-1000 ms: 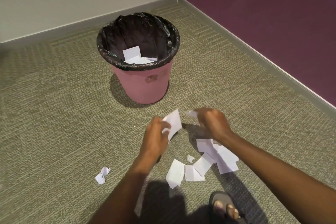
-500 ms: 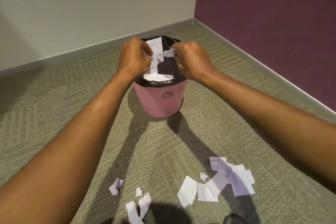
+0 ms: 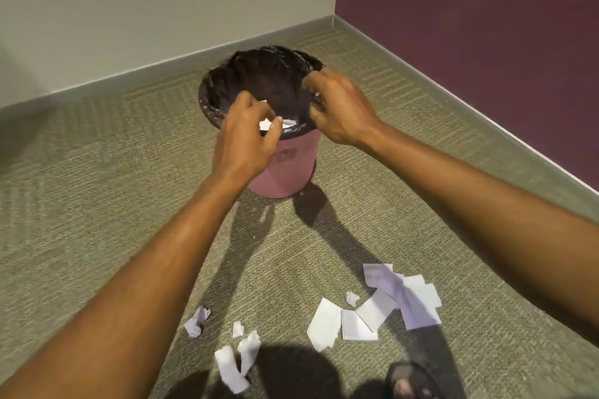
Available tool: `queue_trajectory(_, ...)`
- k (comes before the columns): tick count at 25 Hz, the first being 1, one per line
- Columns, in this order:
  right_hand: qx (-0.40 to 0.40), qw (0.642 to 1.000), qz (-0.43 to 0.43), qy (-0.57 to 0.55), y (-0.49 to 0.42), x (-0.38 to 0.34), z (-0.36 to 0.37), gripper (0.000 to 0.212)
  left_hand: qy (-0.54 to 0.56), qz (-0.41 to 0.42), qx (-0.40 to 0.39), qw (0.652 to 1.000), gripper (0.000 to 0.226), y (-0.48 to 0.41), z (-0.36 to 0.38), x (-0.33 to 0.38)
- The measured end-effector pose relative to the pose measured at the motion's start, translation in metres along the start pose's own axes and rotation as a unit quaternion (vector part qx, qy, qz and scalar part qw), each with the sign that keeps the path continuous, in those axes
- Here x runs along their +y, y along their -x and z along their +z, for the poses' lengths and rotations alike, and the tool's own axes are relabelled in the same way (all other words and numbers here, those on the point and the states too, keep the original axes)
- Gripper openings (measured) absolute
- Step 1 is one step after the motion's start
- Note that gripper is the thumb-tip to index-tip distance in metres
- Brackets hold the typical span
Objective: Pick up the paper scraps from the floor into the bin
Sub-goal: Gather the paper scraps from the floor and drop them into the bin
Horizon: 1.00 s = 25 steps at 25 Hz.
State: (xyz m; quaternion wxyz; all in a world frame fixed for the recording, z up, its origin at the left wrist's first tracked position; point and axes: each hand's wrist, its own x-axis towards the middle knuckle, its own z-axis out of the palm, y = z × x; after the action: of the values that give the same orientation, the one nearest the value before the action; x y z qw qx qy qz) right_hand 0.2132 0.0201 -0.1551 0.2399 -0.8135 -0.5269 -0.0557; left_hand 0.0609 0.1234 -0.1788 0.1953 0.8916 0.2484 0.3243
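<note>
The pink bin [image 3: 291, 172], lined with a black bag, stands on the carpet near the room's corner. Both my hands hover over its mouth. My left hand [image 3: 246, 139] is at the near rim with its fingers loosely spread, and white paper [image 3: 288, 122] shows inside the bin just past them. My right hand [image 3: 338, 110] is over the right rim, fingers loosely bent, a tiny white speck by its fingertips. Several flat white scraps [image 3: 376, 311] lie on the floor near me. To their left are a crumpled scrap [image 3: 196, 322] and torn strips [image 3: 233, 363].
Grey-green carpet [image 3: 97, 204] covers the floor. A pale wall [image 3: 162, 10] and a purple wall [image 3: 486, 42] meet behind the bin. My foot in a dark sandal [image 3: 408, 382] is at the bottom edge, beside the scraps.
My hands lifted paper pieces from the floor up over the bin. The large pieces they held half a second ago are no longer in my fingers.
</note>
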Motion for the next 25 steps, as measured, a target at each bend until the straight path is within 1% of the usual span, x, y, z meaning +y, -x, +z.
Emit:
queue_trajectory(1,-0.004,1.000,-0.001,0.002,0.014,0.003,0.001,0.027,0.021,-0.006,-0.020,1.000,0.021,0.021,0.011,0.003)
queue_trajectory(2,-0.019,1.000,0.006,0.005,0.027,0.007,0.004,0.024,0.038,-0.014,-0.058,0.997,0.024,0.042,0.022,0.003)
queue_trajectory(4,-0.070,0.997,0.035,0.013,0.059,0.019,0.009,0.019,0.049,-0.032,-0.171,0.983,0.032,0.085,0.050,0.006)
queue_trajectory(6,-0.135,0.989,0.052,0.041,0.092,0.033,0.015,0.019,0.038,-0.039,-0.285,0.957,0.038,0.124,0.075,0.007)
queue_trajectory(8,-0.202,0.975,0.065,0.071,0.130,0.047,0.022,0.024,0.007,-0.029,-0.383,0.923,0.047,0.157,0.094,0.015)
queue_trajectory(10,-0.262,0.957,0.081,0.092,0.167,0.062,0.029,0.030,-0.023,-0.007,-0.439,0.898,0.053,0.183,0.110,0.025)
queue_trajectory(12,-0.310,0.940,0.100,0.102,0.202,0.078,0.038,0.031,-0.038,0.012,-0.461,0.887,0.059,0.200,0.123,0.036)
queue_trajectory(14,-0.360,0.916,0.138,0.112,0.233,0.094,0.045,0.035,-0.048,0.036,-0.473,0.879,0.063,0.212,0.136,0.045)
queue_trajectory(16,-0.407,0.887,0.175,0.126,0.260,0.111,0.053,0.050,-0.064,0.076,-0.490,0.866,0.066,0.222,0.151,0.053)
queue_trajectory(18,-0.444,0.865,0.187,0.141,0.281,0.125,0.059,0.075,-0.085,0.119,-0.511,0.847,0.079,0.229,0.165,0.062)
queue_trajectory(20,-0.466,0.855,0.169,0.153,0.294,0.137,0.061,0.095,-0.101,0.142,-0.517,0.838,0.094,0.227,0.180,0.070)
queue_trajectory(21,-0.471,0.854,0.153,0.161,0.299,0.140,0.062,0.100,-0.109,0.150,-0.519,0.835,0.101,0.224,0.187,0.074)
queue_trajectory(23,-0.473,0.855,0.118,0.179,0.310,0.143,0.065,0.102,-0.124,0.172,-0.529,0.822,0.111,0.217,0.202,0.080)
queue_trajectory(25,-0.461,0.861,0.099,0.192,0.320,0.141,0.070,0.097,-0.139,0.197,-0.545,0.803,0.114,0.215,0.216,0.082)
